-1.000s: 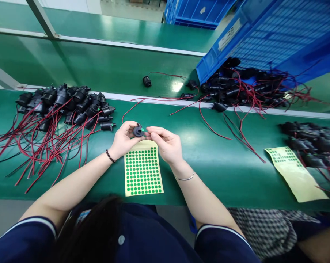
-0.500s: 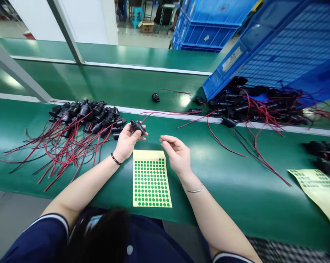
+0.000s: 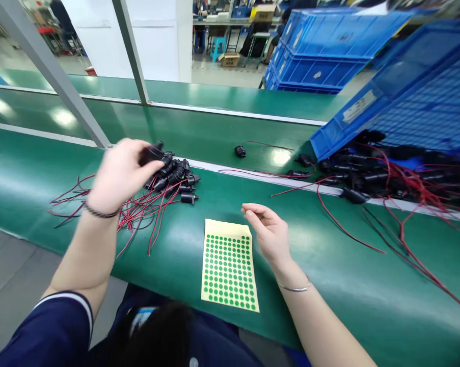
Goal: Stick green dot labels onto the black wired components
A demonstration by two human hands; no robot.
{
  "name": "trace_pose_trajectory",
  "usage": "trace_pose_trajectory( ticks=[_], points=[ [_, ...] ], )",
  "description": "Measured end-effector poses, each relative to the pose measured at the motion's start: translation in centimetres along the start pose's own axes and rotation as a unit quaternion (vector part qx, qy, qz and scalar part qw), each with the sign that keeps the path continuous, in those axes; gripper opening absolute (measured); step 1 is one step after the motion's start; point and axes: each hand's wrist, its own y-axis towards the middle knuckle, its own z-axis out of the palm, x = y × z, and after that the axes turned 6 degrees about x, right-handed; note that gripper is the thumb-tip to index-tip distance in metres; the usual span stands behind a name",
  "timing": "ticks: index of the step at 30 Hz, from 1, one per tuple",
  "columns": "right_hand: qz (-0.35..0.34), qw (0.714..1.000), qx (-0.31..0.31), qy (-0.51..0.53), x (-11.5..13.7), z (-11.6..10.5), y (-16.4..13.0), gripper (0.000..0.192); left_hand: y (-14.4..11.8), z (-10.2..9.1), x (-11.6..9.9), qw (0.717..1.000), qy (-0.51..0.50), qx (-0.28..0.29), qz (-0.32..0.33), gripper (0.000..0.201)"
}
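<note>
My left hand (image 3: 119,175) is raised over the left pile of black wired parts (image 3: 174,179) and grips one black part (image 3: 152,153) by its body. The pile's red and black leads (image 3: 138,214) trail toward the near edge of the green bench. My right hand (image 3: 268,231) hovers just right of a yellow sheet of green round stickers (image 3: 228,266), fingers loosely curled and holding nothing that I can see.
A tipped blue crate (image 3: 401,107) at the right spills more black parts with red wires (image 3: 371,176) across the white divider strip (image 3: 252,176). One lone black part (image 3: 240,151) lies on the far belt. Stacked blue crates (image 3: 321,56) stand behind. A slanted metal post (image 3: 50,71) rises at left.
My left hand has carried the black part leftward from the centre to above the left pile. My right hand has let go and stayed near the sticker sheet. The camera has tilted up.
</note>
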Motion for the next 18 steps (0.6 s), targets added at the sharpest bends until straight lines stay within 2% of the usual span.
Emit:
trace_pose_trajectory(
  ticks=[2, 4, 7, 8, 9, 12, 15, 18],
  points=[
    [-0.016, 0.997, 0.034, -0.072, -0.1, -0.2, 1.0, 0.019, 1.2, 4.4, -0.7, 0.996, 0.007, 0.073, -0.051, 0.041],
    [-0.032, 0.983, 0.063, -0.17, -0.2, -0.8, 2.9, 0.021, 1.9, 7.8, -0.9, 0.99, 0.029, 0.107, -0.09, 0.042],
    [0.0, 0.936, 0.085, -0.341, -0.3, -1.7, 7.8, 0.021, 1.8, 10.6, -0.1, 0.984, 0.087, 0.124, -0.092, 0.033],
    [0.033, 0.914, 0.087, -0.395, -0.5, -1.9, 9.8, 0.02, 1.6, 11.1, 0.2, 0.983, 0.106, 0.124, -0.079, 0.031],
    [0.052, 0.904, 0.083, -0.415, -0.7, -1.9, 11.9, 0.02, 1.4, 11.3, 0.5, 0.983, 0.123, 0.12, -0.065, 0.03],
    [0.099, 0.889, 0.058, -0.443, -1.6, -1.2, 17.8, 0.024, 0.6, 11.4, 1.0, 0.986, 0.142, 0.084, -0.031, 0.032],
    [0.139, 0.882, 0.019, -0.45, -2.8, 0.4, 22.1, 0.032, -0.2, 11.0, 0.9, 0.994, 0.108, 0.035, -0.004, 0.03],
    [0.169, 0.889, 0.0, -0.426, -3.4, 1.6, 24.9, 0.043, -1.1, 10.2, 0.5, 0.998, 0.049, 0.005, 0.037, 0.024]
  ],
)
